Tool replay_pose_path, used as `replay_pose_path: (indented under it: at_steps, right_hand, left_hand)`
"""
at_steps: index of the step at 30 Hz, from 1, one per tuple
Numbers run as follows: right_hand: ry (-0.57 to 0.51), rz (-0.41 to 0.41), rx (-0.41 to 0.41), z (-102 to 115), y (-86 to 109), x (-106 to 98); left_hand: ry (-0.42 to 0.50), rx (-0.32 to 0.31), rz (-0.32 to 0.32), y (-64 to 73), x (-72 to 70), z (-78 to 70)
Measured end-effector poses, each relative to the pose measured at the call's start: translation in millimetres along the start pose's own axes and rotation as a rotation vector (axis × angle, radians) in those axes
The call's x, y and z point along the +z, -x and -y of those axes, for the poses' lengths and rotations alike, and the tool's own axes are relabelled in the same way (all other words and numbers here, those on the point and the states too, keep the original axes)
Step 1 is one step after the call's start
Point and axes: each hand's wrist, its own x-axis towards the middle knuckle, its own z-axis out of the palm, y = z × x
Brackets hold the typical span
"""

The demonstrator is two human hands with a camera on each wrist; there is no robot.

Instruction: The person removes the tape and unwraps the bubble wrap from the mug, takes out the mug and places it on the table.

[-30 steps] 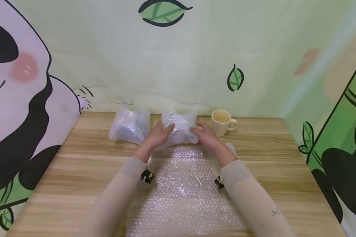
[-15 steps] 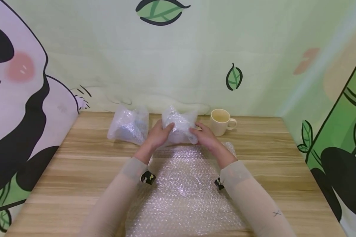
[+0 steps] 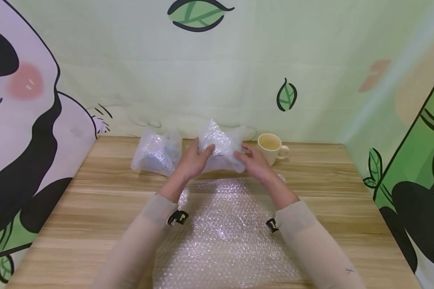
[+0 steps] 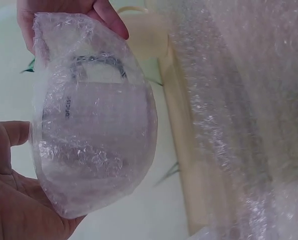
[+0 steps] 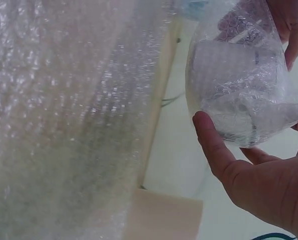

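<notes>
While left hand pinches one side of wrapped bundle, thumb on near face, right hand grips opposite side, fingers of both clamped on plastic. Bundle sits between hands, near far edge of tabletop; cannot tell whether it touches wood. Dark lettering shows through wrap. Second bundle just left of left hand. Cream mug just beside right hand, handle pointing right. Bubble wrap sheet spread between forearms. Behind, pale green wall with printed leaves.
</notes>
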Motion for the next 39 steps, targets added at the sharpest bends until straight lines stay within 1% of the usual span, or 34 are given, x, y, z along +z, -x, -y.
replay_pose_path:
  at_steps: [1,4,8,13,20,27,30,33,36,39]
  right_hand:
    - [-0.003,0.001,-0.001,1.7,2.3,-0.8]
    - [0.001,0.001,-0.010,3.7,8.6,-3.4]
    - [0.004,0.018,-0.033,4.2,16.7,-5.8]
    - [0.065,0.040,-0.051,3.7,27.7,-8.1]
    - [0.130,0.067,-0.042,-2.0,44.4,-9.3]
    - [0.196,0.085,-0.050,-8.7,62.5,-8.5]
    - [0.206,0.096,-0.050,-10.7,71.3,-8.8]
    - [0.227,0.111,-0.047,-11.6,80.6,-9.5]
    - [0.251,0.125,-0.048,-12.5,90.0,-10.1]
    - [0.251,0.144,-0.059,-13.6,99.5,-11.0]
  left_hand:
    - [-0.012,-0.003,0.003,2.3,-1.1,-1.6]
    - [-0.039,0.013,0.013,9.6,-3.7,-5.3]
    - [-0.062,0.053,0.027,18.7,-5.3,-8.3]
    - [-0.081,0.112,0.045,30.0,-5.8,-8.2]
    - [-0.126,0.139,0.078,47.8,-3.5,-5.0]
    - [-0.138,0.253,0.108,65.1,-0.8,0.0]
    - [-0.168,0.248,0.129,73.8,-0.3,1.6]
    - [-0.211,0.211,0.143,83.9,-0.6,2.1]
    - [-0.222,0.205,0.163,93.6,-0.5,2.5]
    - [-0.223,0.207,0.186,102.0,1.3,3.2]
